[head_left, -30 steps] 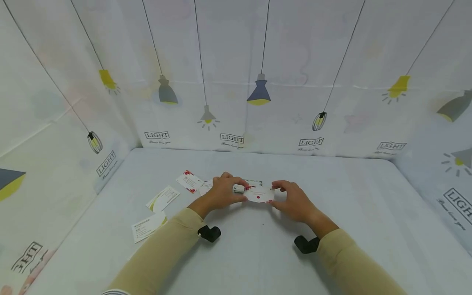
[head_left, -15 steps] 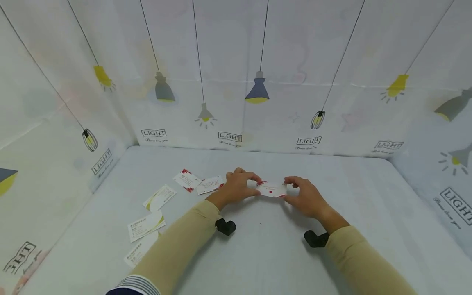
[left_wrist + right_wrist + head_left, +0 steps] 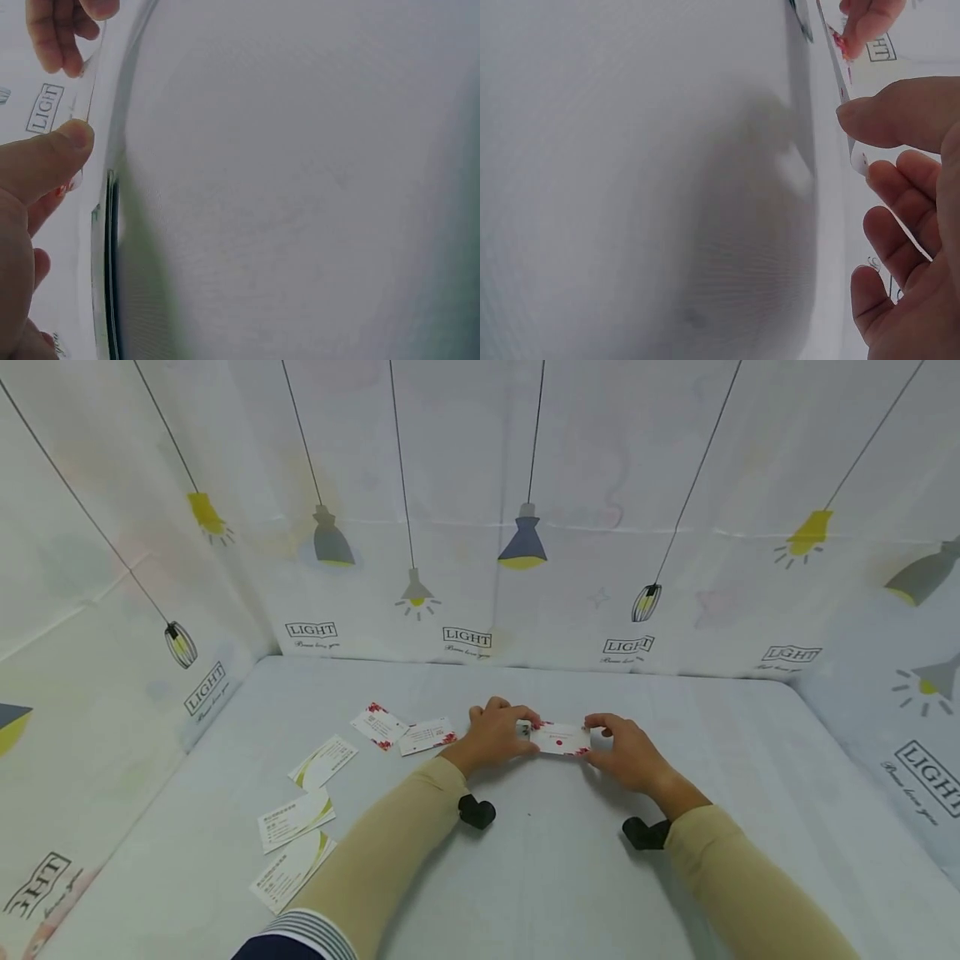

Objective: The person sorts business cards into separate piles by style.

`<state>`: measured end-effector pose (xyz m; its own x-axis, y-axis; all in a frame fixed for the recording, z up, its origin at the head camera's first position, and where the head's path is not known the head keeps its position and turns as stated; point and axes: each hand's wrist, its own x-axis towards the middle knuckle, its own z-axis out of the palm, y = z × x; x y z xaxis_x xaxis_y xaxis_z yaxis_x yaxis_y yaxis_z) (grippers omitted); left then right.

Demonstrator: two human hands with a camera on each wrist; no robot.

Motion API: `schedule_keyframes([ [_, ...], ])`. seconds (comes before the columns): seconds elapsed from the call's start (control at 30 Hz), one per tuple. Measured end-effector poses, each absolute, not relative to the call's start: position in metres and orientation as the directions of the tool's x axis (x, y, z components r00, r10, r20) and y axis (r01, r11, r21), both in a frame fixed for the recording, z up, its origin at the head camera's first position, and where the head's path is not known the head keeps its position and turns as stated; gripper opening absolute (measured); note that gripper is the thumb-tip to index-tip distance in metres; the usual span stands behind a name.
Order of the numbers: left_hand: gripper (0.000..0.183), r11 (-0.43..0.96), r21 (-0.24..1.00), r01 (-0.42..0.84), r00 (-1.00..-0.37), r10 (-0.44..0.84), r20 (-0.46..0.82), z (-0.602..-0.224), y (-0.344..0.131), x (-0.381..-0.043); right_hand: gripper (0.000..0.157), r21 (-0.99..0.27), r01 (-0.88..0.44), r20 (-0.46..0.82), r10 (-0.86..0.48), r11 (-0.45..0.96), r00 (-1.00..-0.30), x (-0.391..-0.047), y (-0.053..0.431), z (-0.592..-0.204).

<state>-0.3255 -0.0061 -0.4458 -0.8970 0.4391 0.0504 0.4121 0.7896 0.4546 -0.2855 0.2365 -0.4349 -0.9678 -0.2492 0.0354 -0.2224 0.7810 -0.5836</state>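
Note:
Both hands hold one white business card [image 3: 560, 738] with red floral corners and a red dot, raised over the table. My left hand [image 3: 495, 735] pinches its left end between thumb and fingers. The right hand [image 3: 628, 752] pinches the opposite end; in the right wrist view its thumb [image 3: 900, 112] presses the card's face while the lower fingers curl loosely. Behind the left fingers shows a bit of a card with green print [image 3: 522, 727], mostly hidden. In the left wrist view, several stacked cards [image 3: 105, 270] appear edge-on beneath the left hand.
On the left lie two red-flowered cards [image 3: 379, 725] [image 3: 427, 736], slightly overlapping. Three yellow-green cards [image 3: 323, 762] [image 3: 297, 819] [image 3: 292, 868] run down toward the left sleeve [image 3: 390, 843]. A lamp-printed curtain [image 3: 450, 527] bounds the white table [image 3: 712, 735].
Both hands have moved right together with the red-flowered card, and it now lies flatter to view. The left forearm's shift uncovers a red-flowered card and the lowest yellow-green card.

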Motion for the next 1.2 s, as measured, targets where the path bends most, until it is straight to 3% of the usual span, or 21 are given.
schedule_keyframes([
  [1.2,0.043,0.817,0.423,0.391,-0.891,0.451,-0.049,-0.451,-0.001,-0.328,0.056,-0.584,-0.169,-0.041,-0.237,0.794,-0.971,-0.292,0.240,-0.449],
])
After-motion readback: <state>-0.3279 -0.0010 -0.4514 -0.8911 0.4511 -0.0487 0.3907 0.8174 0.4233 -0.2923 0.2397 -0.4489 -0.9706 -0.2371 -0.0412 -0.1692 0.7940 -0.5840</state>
